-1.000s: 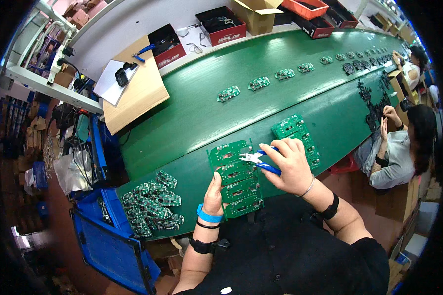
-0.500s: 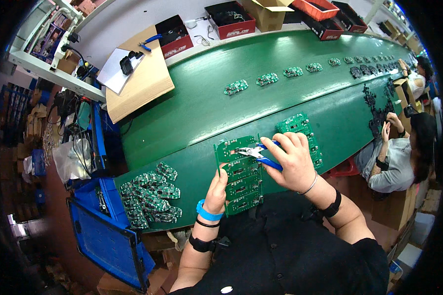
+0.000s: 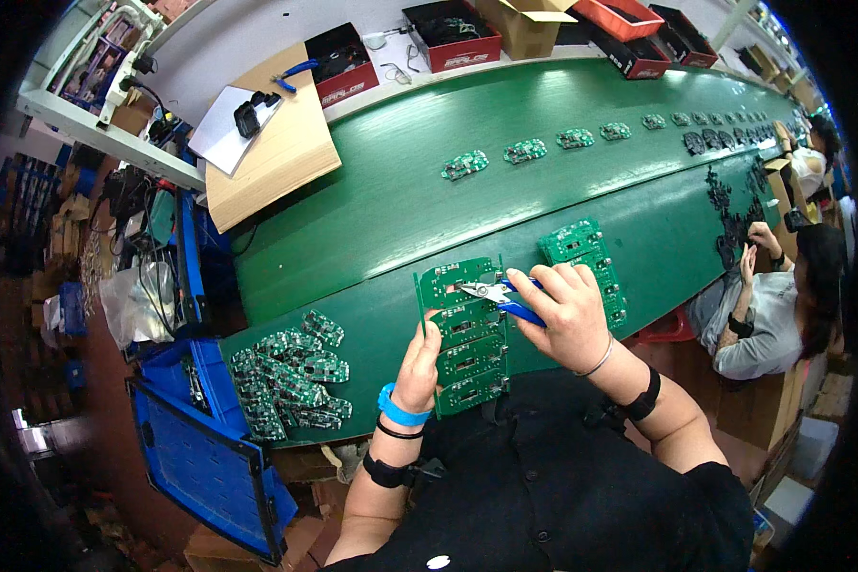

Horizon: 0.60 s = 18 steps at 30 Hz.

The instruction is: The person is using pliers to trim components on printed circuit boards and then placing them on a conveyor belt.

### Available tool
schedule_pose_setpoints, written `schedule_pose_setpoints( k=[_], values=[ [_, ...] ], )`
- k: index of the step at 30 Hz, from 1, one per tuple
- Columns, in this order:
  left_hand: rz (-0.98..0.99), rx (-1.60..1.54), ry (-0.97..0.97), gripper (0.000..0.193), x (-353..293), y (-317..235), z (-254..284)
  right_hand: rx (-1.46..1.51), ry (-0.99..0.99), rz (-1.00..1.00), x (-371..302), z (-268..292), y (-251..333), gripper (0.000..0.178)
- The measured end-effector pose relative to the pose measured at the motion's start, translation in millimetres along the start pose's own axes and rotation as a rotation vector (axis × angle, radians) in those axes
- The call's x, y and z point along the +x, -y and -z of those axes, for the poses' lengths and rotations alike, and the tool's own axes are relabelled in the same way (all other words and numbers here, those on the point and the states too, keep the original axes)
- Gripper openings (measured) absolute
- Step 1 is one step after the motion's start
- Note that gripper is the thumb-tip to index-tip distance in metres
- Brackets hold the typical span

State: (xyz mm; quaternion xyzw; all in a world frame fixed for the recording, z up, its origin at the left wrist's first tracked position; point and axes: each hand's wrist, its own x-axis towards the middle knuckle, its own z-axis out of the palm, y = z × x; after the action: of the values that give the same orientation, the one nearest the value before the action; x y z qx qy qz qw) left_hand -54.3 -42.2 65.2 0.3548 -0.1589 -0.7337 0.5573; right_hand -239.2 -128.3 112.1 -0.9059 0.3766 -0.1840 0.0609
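My left hand (image 3: 418, 374) grips a green circuit board panel (image 3: 469, 360) by its left edge, holding it tilted over the bench's near edge. Several joined boards make up this panel. In my right hand (image 3: 570, 316) is a pair of blue-handled cutting pliers (image 3: 517, 303), its jaws at the topmost board, near a slot there. Whether the jaws bite on anything is too small to tell. More green panels (image 3: 582, 246) lie on the bench just beyond my right hand. Left of my left hand, a heap of separated circuit boards (image 3: 291, 377) rests on the bench.
A line of boards (image 3: 524, 151) runs along the green bench (image 3: 353, 229). Cardboard (image 3: 300, 153) with a second pair of pliers (image 3: 294, 74) lies back left. Red boxes (image 3: 453, 38) stand behind. A blue crate (image 3: 205, 458) is at left; a co-worker (image 3: 763, 305) sits at right.
The pliers' jaws have shifted slightly at the top board, and my right hand moved a little with them. The line of boards on the bench has slid slightly to the right.
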Motion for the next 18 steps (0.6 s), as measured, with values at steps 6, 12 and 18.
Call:
schedule_pose_setpoints(
  k=[6,12,18],
  values=[
    [0.097,-0.211,0.004,0.051,-1.4,2.8,25.6,0.135,-0.097,-0.060,1.6,2.2,-6.4,0.045],
    [0.040,-0.774,0.200,0.064,0.2,7.6,41.2,0.153,0.062,-0.029,-7.0,1.1,-5.2,0.042],
    [0.017,-0.798,0.291,0.065,7.0,5.7,32.9,0.108,0.055,-0.001,-4.5,-3.0,-1.3,0.042]
  ],
)
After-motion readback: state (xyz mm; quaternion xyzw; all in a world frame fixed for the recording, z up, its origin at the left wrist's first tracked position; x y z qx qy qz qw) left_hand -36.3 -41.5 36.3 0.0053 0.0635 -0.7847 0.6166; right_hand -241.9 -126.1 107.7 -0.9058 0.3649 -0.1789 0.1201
